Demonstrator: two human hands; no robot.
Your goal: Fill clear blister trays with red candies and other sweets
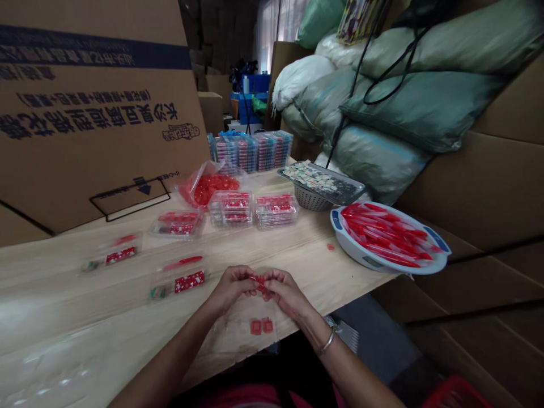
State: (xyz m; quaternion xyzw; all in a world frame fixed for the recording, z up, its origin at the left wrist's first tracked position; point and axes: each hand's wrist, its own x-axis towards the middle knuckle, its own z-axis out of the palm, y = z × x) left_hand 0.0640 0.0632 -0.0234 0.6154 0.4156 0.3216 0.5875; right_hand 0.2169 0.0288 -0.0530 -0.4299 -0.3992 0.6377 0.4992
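Note:
At the middle of the table's front, my left hand [238, 283] and my right hand [284, 290] meet, fingertips closed on a small red plastic piece [260, 282]. The fingers cover part of it, so its exact kind is unclear. Just below lies a clear plastic tray [232, 334] holding two red square pieces [255, 327]. To the left of my hands sits a clear pack [178, 280] with a red pen-like item and a patterned red strip. A similar pack [114, 255] lies farther left.
Stacked packs [232, 209] and a bag of red pieces [215, 187] stand behind. On the right are a white basin [365, 258] of red pen-like items and a metal tray [346, 195] of small pale pieces. A large carton [97, 153] rises at left.

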